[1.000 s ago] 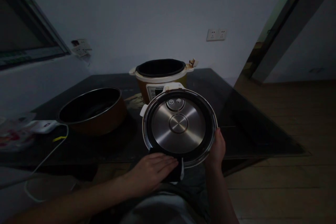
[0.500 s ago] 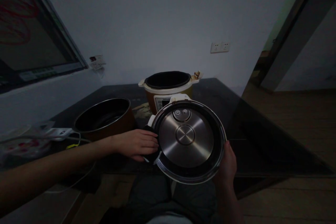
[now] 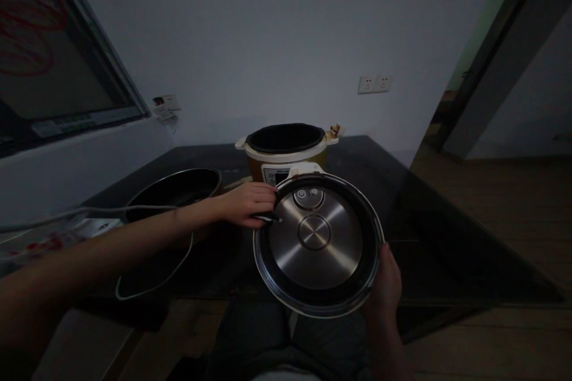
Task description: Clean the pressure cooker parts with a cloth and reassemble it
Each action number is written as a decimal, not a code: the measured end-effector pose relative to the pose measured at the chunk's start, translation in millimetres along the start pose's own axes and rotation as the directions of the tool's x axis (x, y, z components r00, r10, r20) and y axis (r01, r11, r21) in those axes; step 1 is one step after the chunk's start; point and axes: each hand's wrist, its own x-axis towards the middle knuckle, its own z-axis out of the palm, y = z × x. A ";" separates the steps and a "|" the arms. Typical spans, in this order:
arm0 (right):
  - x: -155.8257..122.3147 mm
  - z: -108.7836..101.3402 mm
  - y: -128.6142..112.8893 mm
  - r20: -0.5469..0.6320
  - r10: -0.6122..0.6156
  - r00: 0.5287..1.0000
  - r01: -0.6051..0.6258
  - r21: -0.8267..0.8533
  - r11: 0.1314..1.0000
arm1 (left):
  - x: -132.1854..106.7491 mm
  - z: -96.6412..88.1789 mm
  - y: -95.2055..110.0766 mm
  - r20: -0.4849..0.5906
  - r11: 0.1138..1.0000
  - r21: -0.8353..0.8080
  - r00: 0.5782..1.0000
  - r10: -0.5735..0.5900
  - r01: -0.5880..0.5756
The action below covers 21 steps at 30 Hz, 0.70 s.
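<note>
Furthest out beyond the left hand, a white cable loops off the edge of the dark table, and a loose inner pot sits just past the wrist. The left hand has its fingers bent together and pinched onto the upper-left rim of the pressure-cooker lid. Something dark seems to lie under the fingertips, but the dim light does not show whether it is a cloth. The lid hangs between the two hands above the lap, inner steel plate facing up and tilted toward the person. The right hand is closed around its lower-right edge from beneath. The step looks like working round the black sealing ring, and it would likely go best with the right hand keeping the lid steady while the left follows the groove with even pressure, clear of the two small valves near the top. Just behind the lid stands the open cooker base. Its control panel carries print too small to read. Past the right hand, a double wall socket shows no legible writing.
</note>
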 end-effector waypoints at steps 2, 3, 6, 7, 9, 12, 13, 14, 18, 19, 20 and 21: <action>-0.2 0.4 -0.7 0.002 0.006 1.000 -0.006 0.017 1.000 | -10.3 9.6 10.4 -0.028 1.000 -0.005 1.000 -0.011 0.010; -0.5 0.8 -1.7 0.007 0.007 1.000 -0.007 0.023 1.000 | -16.0 14.6 17.1 -0.052 1.000 0.003 0.999 -0.006 0.006; -2.3 2.7 -6.2 0.020 -0.015 1.000 0.015 0.011 1.000 | -29.6 30.4 43.5 -0.180 0.999 0.037 0.984 0.016 -0.009; -3.1 3.4 -7.9 0.017 -0.025 1.000 0.025 -0.009 1.000 | -32.1 36.1 54.4 -0.217 0.999 0.038 0.976 0.007 0.002; -4.5 4.8 -11.0 -0.008 -0.030 1.000 0.030 -0.028 0.999 | -33.5 48.5 79.2 -0.288 0.999 0.019 0.957 -0.040 0.048; -6.1 6.0 -14.9 -0.037 -0.038 0.999 0.036 -0.029 0.999 | -27.8 67.9 120.6 -0.308 0.998 -0.026 0.949 -0.063 0.058; -6.4 6.1 -15.9 -0.038 -0.044 0.998 0.043 -0.036 0.998 | -24.1 73.6 134.4 -0.305 0.995 -0.044 0.947 -0.103 0.095; -6.7 6.2 -16.7 -0.029 -0.051 0.998 0.049 -0.048 0.998 | -19.7 78.4 147.6 -0.311 0.990 -0.063 0.940 -0.139 0.126; -7.5 6.7 -17.1 -0.017 -0.029 0.999 0.028 -0.035 0.999 | 8.3 85.7 189.7 -0.211 0.964 -0.172 0.948 -0.239 0.204; -7.4 7.0 -16.7 -0.026 -0.019 0.999 0.018 -0.022 1.000 | 18.1 84.7 196.7 -0.168 0.955 -0.208 0.954 -0.247 0.211; -7.1 7.1 -16.1 -0.037 -0.012 0.999 0.012 -0.010 1.000 | 28.8 83.0 202.3 -0.112 0.938 -0.255 0.957 -0.268 0.233; -6.5 7.0 -15.6 -0.048 -0.010 0.999 0.010 0.000 1.000 | 40.2 80.8 206.6 -0.043 0.917 -0.312 0.960 -0.275 0.249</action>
